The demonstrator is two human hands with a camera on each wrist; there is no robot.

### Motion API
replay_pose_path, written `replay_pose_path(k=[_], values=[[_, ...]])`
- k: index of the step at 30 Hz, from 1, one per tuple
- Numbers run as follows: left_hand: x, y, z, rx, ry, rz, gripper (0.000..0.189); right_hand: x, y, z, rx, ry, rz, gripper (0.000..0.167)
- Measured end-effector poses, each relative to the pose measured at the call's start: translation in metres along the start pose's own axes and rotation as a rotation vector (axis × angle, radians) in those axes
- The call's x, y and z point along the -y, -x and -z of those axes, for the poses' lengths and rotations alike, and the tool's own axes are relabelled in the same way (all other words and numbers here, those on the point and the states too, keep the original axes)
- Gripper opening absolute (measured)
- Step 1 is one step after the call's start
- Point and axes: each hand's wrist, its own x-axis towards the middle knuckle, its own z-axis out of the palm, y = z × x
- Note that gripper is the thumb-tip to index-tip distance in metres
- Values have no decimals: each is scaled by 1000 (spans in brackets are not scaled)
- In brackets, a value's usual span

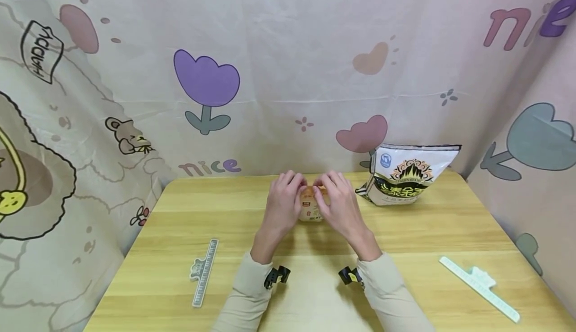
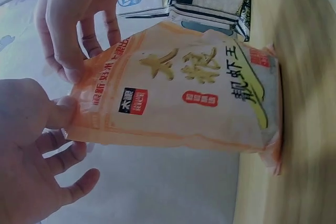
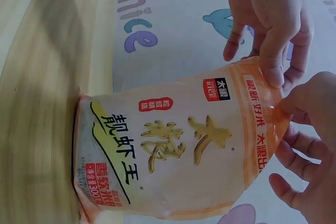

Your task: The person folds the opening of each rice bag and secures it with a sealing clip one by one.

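Observation:
A small orange-and-cream rice bag (image 1: 310,213) stands upright on the table, its printed front towards me. My left hand (image 1: 283,202) pinches the left part of its top edge between thumb and fingers. On the right part, my right hand (image 1: 339,202) pinches the same edge. In the left wrist view the rice bag (image 2: 178,90) is full-bodied below and flattened at the top. The right wrist view shows the thumbs close together on the bag's (image 3: 173,145) orange top strip; some fingers are hidden behind it.
A larger white rice bag (image 1: 400,177) with black and gold print stands at the back right. A grey ruler-shaped clip (image 1: 205,273) lies on the left of the wooden table (image 1: 157,272); a mint ruler-shaped clip (image 1: 479,288) lies right. A printed curtain (image 1: 288,72) hangs behind.

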Motion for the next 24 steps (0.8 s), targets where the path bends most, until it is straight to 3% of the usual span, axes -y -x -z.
replay_pose_path(k=[13, 24], values=[[-1, 1, 16, 84, 46, 3, 8, 8, -1, 2, 33, -47, 9, 5], [9, 3, 24, 45, 88, 27, 5, 4, 2, -6, 73, -138, -26, 9]])
